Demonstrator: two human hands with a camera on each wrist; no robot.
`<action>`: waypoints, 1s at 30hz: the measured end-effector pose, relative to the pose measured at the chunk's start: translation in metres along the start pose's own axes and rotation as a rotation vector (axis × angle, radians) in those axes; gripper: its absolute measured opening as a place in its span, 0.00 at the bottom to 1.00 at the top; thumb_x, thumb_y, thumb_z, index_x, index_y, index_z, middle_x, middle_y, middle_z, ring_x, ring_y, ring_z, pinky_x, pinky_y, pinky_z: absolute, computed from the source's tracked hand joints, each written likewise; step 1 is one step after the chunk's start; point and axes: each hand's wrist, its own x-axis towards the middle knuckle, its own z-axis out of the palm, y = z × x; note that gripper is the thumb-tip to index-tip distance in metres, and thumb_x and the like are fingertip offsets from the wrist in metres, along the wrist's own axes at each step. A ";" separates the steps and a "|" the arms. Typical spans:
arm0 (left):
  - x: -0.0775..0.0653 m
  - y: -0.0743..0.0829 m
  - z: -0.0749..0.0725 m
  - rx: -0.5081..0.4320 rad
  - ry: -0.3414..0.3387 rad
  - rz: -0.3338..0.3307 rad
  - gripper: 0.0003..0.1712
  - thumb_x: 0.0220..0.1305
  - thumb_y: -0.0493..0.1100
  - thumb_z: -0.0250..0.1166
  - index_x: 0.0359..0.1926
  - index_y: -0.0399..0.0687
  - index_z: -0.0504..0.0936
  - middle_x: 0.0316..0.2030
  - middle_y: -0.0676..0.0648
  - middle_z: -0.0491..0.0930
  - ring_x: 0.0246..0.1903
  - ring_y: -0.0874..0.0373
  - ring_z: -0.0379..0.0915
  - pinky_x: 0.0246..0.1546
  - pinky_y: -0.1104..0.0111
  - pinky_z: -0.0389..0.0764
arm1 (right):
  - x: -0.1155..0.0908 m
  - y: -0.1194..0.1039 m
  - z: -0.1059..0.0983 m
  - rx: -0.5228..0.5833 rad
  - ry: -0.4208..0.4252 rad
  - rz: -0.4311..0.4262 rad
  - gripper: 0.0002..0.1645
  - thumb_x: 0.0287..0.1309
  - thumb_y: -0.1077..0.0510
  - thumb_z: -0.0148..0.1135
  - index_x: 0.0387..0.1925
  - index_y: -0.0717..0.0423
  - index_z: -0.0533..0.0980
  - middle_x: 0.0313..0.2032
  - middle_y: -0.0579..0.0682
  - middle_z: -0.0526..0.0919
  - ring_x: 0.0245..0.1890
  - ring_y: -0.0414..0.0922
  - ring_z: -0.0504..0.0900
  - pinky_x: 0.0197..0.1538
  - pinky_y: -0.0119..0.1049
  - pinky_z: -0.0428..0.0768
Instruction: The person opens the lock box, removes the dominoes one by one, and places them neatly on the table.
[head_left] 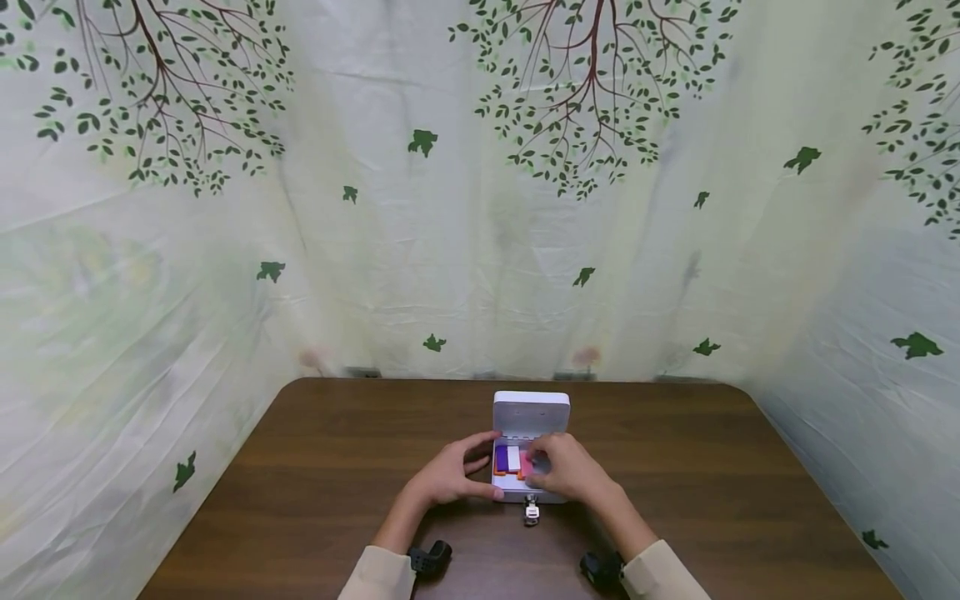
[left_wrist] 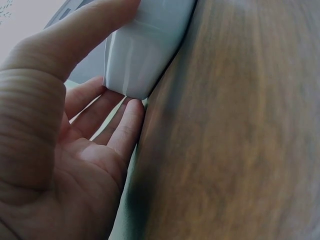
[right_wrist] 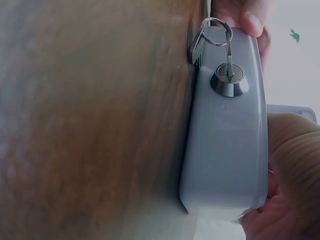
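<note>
A white metal lock box (head_left: 510, 497) stands on the table with its lid (head_left: 532, 412) raised. A ring of keys hangs from the key (right_wrist: 229, 55) in its front lock (right_wrist: 229, 80). My left hand (head_left: 453, 473) holds the box's left side, thumb on the front corner and fingers at the side. Inside the box lie a purple block (head_left: 502, 458) and a white block (head_left: 513, 458), with orange edges showing below. My right hand (head_left: 566, 467) reaches into the box, its finger and thumb pinching a small pink piece (head_left: 525, 464). Those fingertips are hidden in the right wrist view.
The brown wooden table (head_left: 360, 433) extends on both sides of the box. A leaf-patterned cloth (head_left: 495, 275) hangs behind and beside it. Black wrist bands (head_left: 430, 558) are on both wrists.
</note>
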 end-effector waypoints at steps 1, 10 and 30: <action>0.000 0.000 0.000 0.001 0.000 -0.003 0.54 0.54 0.47 0.82 0.78 0.49 0.62 0.77 0.47 0.62 0.76 0.46 0.61 0.70 0.62 0.73 | 0.000 0.000 0.000 0.001 0.001 0.001 0.15 0.45 0.55 0.83 0.33 0.53 0.84 0.33 0.44 0.87 0.33 0.41 0.81 0.42 0.40 0.84; 0.000 0.000 -0.002 0.012 0.003 -0.014 0.54 0.54 0.48 0.82 0.78 0.49 0.63 0.77 0.47 0.62 0.76 0.46 0.60 0.71 0.61 0.73 | 0.000 0.001 -0.005 0.047 -0.016 0.000 0.17 0.46 0.55 0.82 0.39 0.53 0.86 0.37 0.45 0.89 0.38 0.42 0.83 0.45 0.41 0.85; -0.001 -0.001 0.001 0.002 0.003 -0.010 0.54 0.54 0.47 0.82 0.77 0.49 0.63 0.77 0.47 0.63 0.76 0.46 0.60 0.71 0.60 0.72 | -0.010 0.003 -0.024 0.109 -0.043 0.036 0.16 0.51 0.55 0.79 0.43 0.52 0.87 0.39 0.42 0.88 0.41 0.44 0.84 0.47 0.40 0.86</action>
